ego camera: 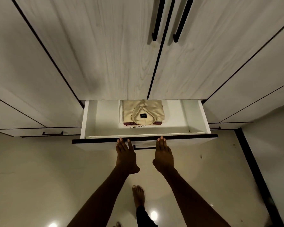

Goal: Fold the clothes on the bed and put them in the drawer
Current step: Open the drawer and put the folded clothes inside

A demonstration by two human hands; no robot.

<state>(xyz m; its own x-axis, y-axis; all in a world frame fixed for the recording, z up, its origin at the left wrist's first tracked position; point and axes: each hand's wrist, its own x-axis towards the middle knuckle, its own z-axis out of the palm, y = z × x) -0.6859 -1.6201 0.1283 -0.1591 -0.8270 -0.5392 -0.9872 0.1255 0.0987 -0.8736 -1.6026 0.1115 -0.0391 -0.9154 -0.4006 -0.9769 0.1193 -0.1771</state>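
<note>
A white drawer [195,115] stands pulled out at the foot of the wardrobe. Inside it lies a folded cream shirt [143,112] with a dark label, stacked on a folded maroon garment [129,123] whose edge shows beneath. My left hand [125,154] and my right hand [163,154] lie flat with straight fingers against the drawer's front panel [97,144], fingertips at its dark top edge. The drawer's black handle [144,147] runs between the two hands.
Tall pale wood-grain wardrobe doors [105,54] with long black handles [157,18] rise above the drawer. A closed drawer with a black handle [52,133] sits to the left. A glossy tiled floor [39,177] lies below, with my bare foot [138,195] on it.
</note>
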